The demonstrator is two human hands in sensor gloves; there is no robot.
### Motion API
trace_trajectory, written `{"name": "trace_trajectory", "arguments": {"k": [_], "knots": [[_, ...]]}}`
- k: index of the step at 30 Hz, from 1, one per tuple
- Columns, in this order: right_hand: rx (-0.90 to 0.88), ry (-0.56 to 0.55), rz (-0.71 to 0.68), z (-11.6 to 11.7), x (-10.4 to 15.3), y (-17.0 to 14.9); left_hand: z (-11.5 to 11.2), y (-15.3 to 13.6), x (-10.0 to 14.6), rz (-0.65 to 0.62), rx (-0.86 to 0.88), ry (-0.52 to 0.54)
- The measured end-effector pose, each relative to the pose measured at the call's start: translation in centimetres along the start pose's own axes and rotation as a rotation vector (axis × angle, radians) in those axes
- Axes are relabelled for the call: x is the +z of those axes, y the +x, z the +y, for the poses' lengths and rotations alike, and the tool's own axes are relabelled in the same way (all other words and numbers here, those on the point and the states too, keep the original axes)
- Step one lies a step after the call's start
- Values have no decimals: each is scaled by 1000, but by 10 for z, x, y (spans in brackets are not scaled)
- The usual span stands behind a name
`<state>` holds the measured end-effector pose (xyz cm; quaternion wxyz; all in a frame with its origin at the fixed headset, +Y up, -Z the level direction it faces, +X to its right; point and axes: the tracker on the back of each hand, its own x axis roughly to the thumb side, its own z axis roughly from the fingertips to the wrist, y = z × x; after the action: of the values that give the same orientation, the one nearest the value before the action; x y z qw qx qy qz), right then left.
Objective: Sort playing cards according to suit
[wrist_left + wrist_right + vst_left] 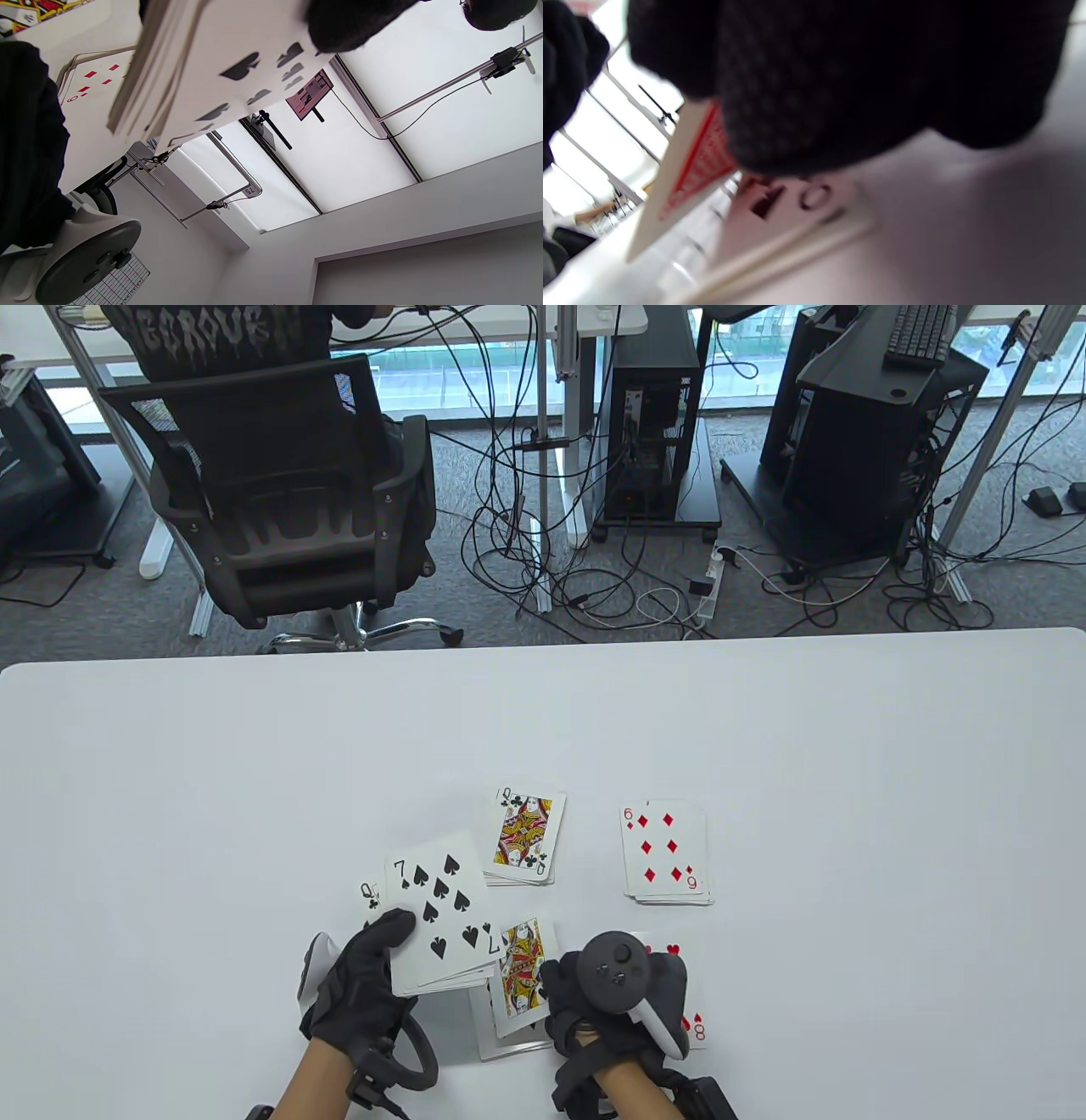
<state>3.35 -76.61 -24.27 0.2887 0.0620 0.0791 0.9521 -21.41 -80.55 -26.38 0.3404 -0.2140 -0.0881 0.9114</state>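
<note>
My left hand grips a stack of cards with the seven of spades face up on top, thumb pressed on it. A queen's corner sticks out at the stack's left. The left wrist view shows the stack edge-on. My right hand holds a queen card by its right edge, beside the stack. The blurred right wrist view shows the card's red back tilted up. A pile topped by the queen of clubs, a diamonds pile topped by the six and a hearts pile lie on the white table.
A pale card pile lies under the queen card at the front. The hearts pile is mostly covered by my right hand. An office chair, cables and computer towers stand beyond the table's far edge.
</note>
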Motion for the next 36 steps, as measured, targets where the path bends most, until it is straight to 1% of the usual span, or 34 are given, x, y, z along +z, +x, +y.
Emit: {"name": "trace_trajectory", "arguments": {"k": [1,4,7,9,13,15,19,21,23,26,27,30,33,35,36], "knots": [[62,19,-5,2,0,3,0,0,0,1,-2,1],[160,39,-11,4,-1,8,0,-1,0,10,-2,6],[284,104,-3,10,-1,11,0,-2,0,19,0,10],[351,116,-7,12,-1,14,-1,-2,1,22,-1,11],[424,144,8,15,-3,16,-1,-2,1,26,-8,11],[455,142,2,16,-3,16,-2,-2,1,30,-8,12],[435,156,7,14,-4,15,-3,-3,1,36,-12,16],[401,157,8,10,-4,14,-2,-3,1,39,-19,18],[327,114,-8,2,-3,12,-2,-3,1,41,-26,20],[120,-21,-59,-18,0,7,-1,-3,1,44,-40,20],[18,-74,-89,-25,2,5,-1,-3,1,48,-46,20],[-150,-184,-168,-39,8,2,-1,-5,1,64,-67,17],[-294,-298,-242,-44,14,4,-3,-8,0,83,-87,7],[-356,-322,-272,-43,16,7,-4,-9,0,91,-105,-2],[-372,-309,-291,-41,17,9,-4,-9,-1,95,-118,-6]]}}
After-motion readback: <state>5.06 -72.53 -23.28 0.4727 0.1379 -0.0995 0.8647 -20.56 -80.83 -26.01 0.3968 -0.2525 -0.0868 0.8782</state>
